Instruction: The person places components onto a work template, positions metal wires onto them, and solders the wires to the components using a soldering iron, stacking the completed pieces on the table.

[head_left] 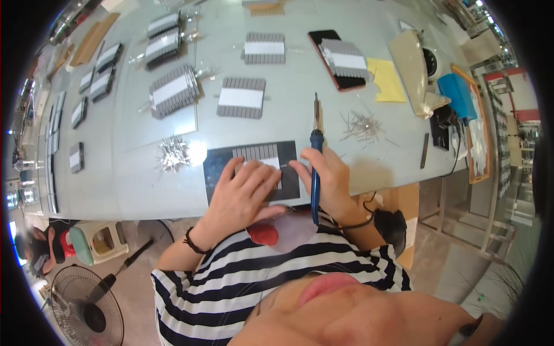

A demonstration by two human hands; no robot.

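Observation:
My right hand is closed around a soldering iron with a blue handle, its metal tip pointing away from me. The thumb of that hand reaches toward the right edge of a grey ribbed panel with a white band. This panel lies on a dark mat at the table's near edge, partly hidden under my left hand. The left fingers are spread over the panel, thumb apart toward me. Heaps of thin metal wire pieces lie to the left and right of the mat.
Similar panels lie across the glass-topped table, several stacked at left. One rests on a phone beside a yellow paper. At right are a blue device and a black cable. A fan stands at lower left.

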